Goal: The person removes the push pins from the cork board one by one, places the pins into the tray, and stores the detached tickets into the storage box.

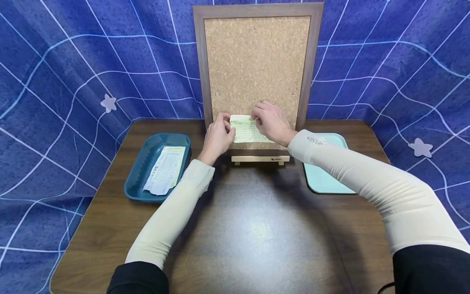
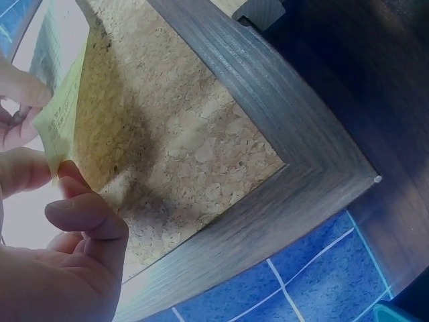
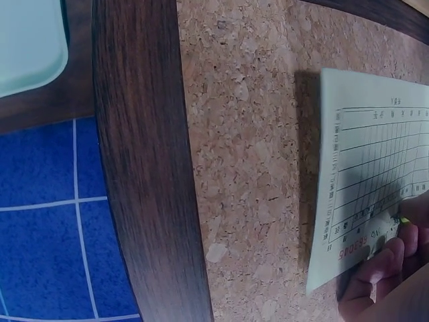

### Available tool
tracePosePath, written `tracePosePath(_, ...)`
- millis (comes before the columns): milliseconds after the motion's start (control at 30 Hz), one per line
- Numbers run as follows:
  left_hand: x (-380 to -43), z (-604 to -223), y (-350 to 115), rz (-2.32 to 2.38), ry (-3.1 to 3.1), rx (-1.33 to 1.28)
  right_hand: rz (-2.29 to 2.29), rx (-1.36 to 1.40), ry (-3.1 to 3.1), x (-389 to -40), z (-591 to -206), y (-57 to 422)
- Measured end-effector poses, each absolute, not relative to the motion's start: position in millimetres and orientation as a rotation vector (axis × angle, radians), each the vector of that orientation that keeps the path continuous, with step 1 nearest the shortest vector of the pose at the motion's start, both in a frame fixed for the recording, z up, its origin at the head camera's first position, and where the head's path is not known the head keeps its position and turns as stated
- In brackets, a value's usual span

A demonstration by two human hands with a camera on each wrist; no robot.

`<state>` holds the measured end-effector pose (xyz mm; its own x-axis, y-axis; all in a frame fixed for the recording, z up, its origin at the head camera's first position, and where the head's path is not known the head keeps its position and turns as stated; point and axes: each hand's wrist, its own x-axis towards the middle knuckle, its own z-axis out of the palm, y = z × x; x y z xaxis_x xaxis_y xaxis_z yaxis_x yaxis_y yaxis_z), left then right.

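A pale green printed form slip lies against the lower part of a framed cork board. My left hand pinches the slip's left edge; in the left wrist view that side of the slip stands off the cork. At the slip's upper right is my right hand, its fingers bent. Between those fingertips a small yellow-green piece shows in the right wrist view, mostly hidden, so its kind is unclear. Ruled lines and a red number are visible on the slip there.
The board leans upright on a small wooden stand. To the left, a dark teal tray holds several printed slips. A light mint tray lies at the right, partly under my right sleeve. Blue grid-patterned cloth hangs behind the table.
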<state>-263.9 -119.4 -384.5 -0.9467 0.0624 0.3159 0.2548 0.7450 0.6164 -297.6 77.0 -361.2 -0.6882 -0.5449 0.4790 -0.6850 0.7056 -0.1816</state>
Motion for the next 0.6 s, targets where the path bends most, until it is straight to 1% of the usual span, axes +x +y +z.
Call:
tracePosePath(400,-262.3,-379.5,-123.9,-1.020,-2.669,-0.235,0.476,0.960,-2.506,-297.4,-359.8,71.7)
tracePosePath(600,-261.6,-381.9,-122.9,-0.998,-2.679,-0.274,0.482,0.977,-2.460,-294.6,-365.2,76.8)
